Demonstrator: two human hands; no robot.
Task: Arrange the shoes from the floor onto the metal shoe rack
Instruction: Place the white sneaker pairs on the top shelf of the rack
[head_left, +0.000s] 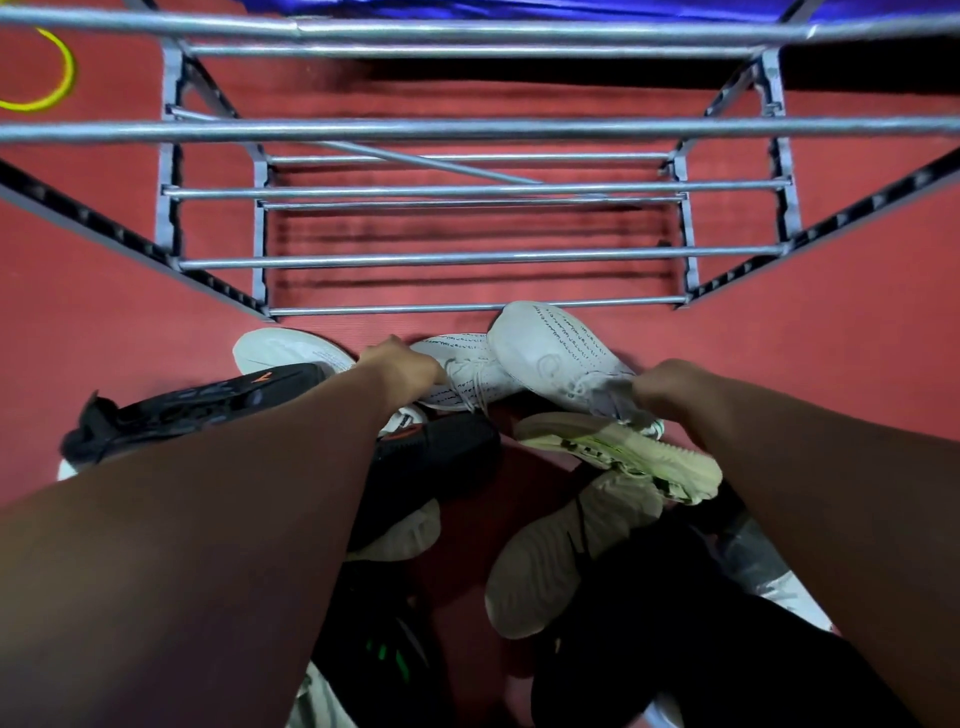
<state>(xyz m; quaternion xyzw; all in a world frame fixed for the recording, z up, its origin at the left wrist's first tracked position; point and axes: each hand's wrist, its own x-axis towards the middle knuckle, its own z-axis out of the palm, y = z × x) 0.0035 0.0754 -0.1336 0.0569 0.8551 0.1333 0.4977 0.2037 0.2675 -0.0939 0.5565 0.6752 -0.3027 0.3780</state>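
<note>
Red floor matting (831, 364) runs under the metal shoe rack (467, 257), whose tiers are bare rails with open gaps between them. No shoe sits on it yet. Side frames bound the entry left and right, and the middle is open.

Just before the lowest front rail (415, 310) lies the shoe heap (561, 551). At its far edge, the right white sneaker (550, 348) overlaps the left white sneaker (467, 364), its toe at that rail.

The left hand (402, 369) curls over the left sneaker's collar. The right hand (670, 387) is closed round the other's heel end.

Likely risks:
- Lifted carelessly, the toe could catch the rail.
- The loose laces (475, 395) could snag a neighbouring shoe.
- A shoe set down crooked could tip through a gap.
</note>
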